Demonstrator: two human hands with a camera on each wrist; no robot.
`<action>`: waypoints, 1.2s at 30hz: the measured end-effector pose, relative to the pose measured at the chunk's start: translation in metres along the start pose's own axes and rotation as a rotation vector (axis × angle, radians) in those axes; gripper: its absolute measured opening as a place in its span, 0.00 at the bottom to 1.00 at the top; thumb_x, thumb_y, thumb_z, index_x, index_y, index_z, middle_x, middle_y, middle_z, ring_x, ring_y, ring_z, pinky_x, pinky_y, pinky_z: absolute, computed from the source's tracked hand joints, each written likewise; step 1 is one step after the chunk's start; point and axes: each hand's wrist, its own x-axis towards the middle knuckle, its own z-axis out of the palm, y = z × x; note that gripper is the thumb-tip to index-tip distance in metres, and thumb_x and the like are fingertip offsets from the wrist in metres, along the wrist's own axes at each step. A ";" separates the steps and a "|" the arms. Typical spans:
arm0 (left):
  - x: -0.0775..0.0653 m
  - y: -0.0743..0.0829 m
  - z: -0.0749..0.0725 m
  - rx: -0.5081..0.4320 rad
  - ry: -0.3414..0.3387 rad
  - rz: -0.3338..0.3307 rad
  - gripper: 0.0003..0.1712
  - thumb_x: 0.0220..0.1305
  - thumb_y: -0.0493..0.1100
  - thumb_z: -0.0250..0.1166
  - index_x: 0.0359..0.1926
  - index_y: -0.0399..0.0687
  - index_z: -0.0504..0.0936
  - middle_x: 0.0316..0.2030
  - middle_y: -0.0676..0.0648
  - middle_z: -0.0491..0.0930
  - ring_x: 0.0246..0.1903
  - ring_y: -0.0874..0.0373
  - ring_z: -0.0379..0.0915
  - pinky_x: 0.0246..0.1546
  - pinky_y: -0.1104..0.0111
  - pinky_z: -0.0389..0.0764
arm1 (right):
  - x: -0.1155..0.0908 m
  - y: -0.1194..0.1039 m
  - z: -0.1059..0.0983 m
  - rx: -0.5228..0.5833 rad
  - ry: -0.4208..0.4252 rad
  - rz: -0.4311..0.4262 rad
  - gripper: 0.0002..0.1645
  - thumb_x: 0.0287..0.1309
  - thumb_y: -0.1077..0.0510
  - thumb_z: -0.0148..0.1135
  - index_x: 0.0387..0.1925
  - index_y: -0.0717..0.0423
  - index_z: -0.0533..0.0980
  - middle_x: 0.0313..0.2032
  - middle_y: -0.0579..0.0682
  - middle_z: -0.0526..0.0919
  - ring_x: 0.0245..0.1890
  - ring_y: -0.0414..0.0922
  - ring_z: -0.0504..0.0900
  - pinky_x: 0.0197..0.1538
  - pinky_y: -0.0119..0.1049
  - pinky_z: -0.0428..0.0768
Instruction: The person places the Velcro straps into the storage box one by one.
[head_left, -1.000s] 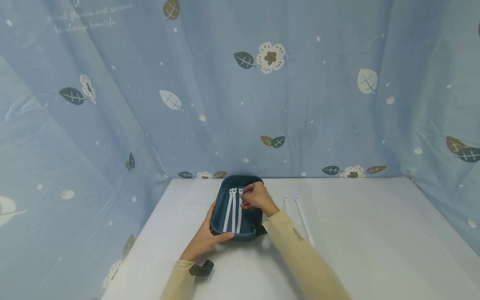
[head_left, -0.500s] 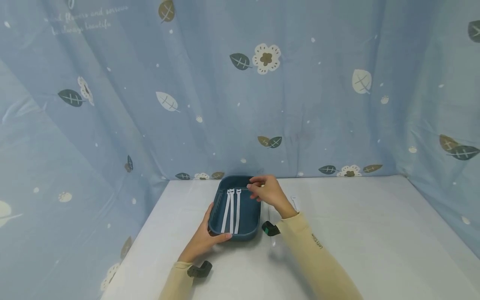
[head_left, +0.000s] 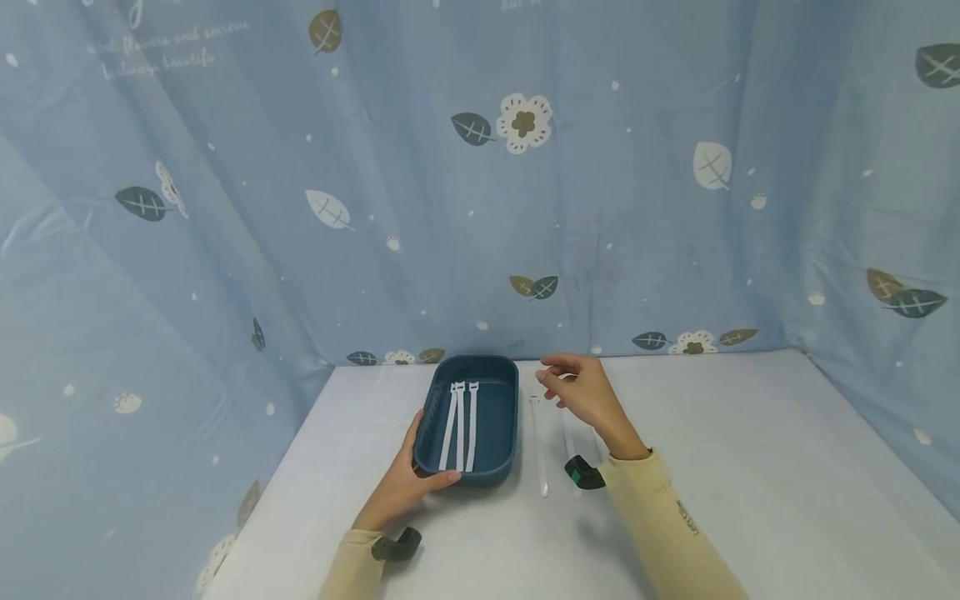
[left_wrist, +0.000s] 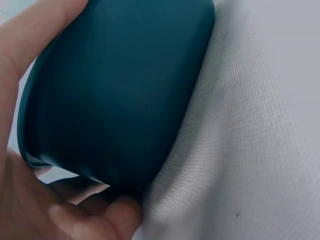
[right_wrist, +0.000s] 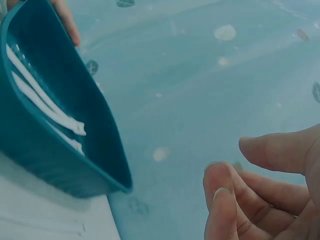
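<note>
A dark blue plastic bin [head_left: 498, 433] is tipped toward me, with three white cable ties [head_left: 472, 425] lying lengthwise inside. My left hand [head_left: 401, 483] grips its near left corner, thumb over the front rim; in the left wrist view the fingers [left_wrist: 120, 215] curl under the bin's wall. My right hand [head_left: 588, 396] hovers over the table to the right of the bin and holds nothing. In the right wrist view its thumb [right_wrist: 275, 150] stands apart from the loosely bent fingers. Beneath it, a white cable tie [head_left: 540, 458] lies on the table.
More white cable ties [head_left: 567, 429] lie further right, partly hidden by my right wrist and its black camera mount [head_left: 583, 472]. A white cloth covers the table [head_left: 750, 467]. Behind it hangs a blue patterned curtain [head_left: 420, 275].
My right hand has let go of a cable tie in the bin and moved right, out over the table. The left hand still holds the bin.
</note>
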 end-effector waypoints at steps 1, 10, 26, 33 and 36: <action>0.000 0.000 0.000 -0.004 -0.001 0.001 0.70 0.56 0.52 0.80 0.83 0.72 0.37 0.84 0.45 0.42 0.81 0.39 0.49 0.76 0.38 0.58 | -0.002 0.002 -0.003 -0.004 0.007 0.000 0.22 0.69 0.56 0.65 0.59 0.63 0.80 0.44 0.61 0.86 0.31 0.44 0.87 0.33 0.32 0.84; -0.001 0.001 0.002 -0.001 -0.002 -0.003 0.70 0.56 0.51 0.80 0.84 0.67 0.37 0.84 0.44 0.43 0.80 0.38 0.49 0.76 0.38 0.60 | -0.020 0.012 -0.031 -0.047 0.077 0.002 0.23 0.70 0.56 0.65 0.60 0.64 0.80 0.44 0.63 0.86 0.33 0.45 0.87 0.33 0.31 0.85; 0.001 -0.001 0.001 0.031 0.021 -0.033 0.71 0.54 0.53 0.81 0.84 0.67 0.37 0.84 0.45 0.44 0.80 0.38 0.49 0.76 0.36 0.57 | -0.020 0.050 -0.052 -0.141 0.132 0.108 0.24 0.70 0.56 0.64 0.60 0.69 0.78 0.43 0.64 0.86 0.36 0.55 0.88 0.32 0.29 0.84; 0.000 -0.001 0.002 0.046 0.019 -0.047 0.71 0.55 0.55 0.80 0.84 0.68 0.37 0.84 0.45 0.43 0.80 0.37 0.50 0.74 0.36 0.61 | -0.017 0.073 -0.052 -0.172 0.120 0.157 0.25 0.70 0.58 0.64 0.60 0.73 0.77 0.42 0.64 0.86 0.34 0.53 0.88 0.31 0.29 0.83; 0.000 0.001 0.001 0.051 0.021 -0.046 0.70 0.55 0.55 0.80 0.83 0.71 0.37 0.84 0.46 0.43 0.81 0.38 0.49 0.75 0.35 0.59 | -0.016 0.080 -0.052 -0.181 0.107 0.174 0.26 0.69 0.58 0.64 0.60 0.74 0.76 0.43 0.65 0.86 0.34 0.52 0.88 0.31 0.30 0.83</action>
